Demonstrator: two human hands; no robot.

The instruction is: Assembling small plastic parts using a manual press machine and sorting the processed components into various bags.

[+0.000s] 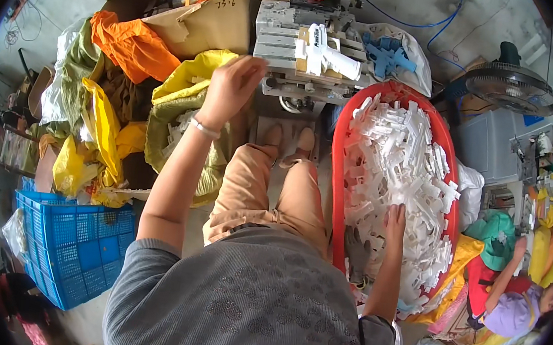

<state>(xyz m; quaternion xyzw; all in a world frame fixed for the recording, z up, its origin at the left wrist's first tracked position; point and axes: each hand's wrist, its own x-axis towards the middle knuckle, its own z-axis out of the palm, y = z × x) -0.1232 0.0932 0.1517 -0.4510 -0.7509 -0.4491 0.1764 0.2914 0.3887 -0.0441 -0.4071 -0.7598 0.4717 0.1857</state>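
Observation:
My left hand is raised over the edge of a yellow woven sack, just left of a grey metal machine. Its fingers are loosely bent, and nothing shows in them. A white gun-shaped plastic piece lies on the machine's bed. My right hand reaches into a red oval tub heaped with white plastic pieces. Its fingers are stretched out, the tips against the pile. A dark glove lies on the tub's near left part.
Left stand an open cardboard box, orange cloth and a blue plastic crate. Blue pieces fill a white sack behind the tub. A black fan stands far right. Another person is at the right edge.

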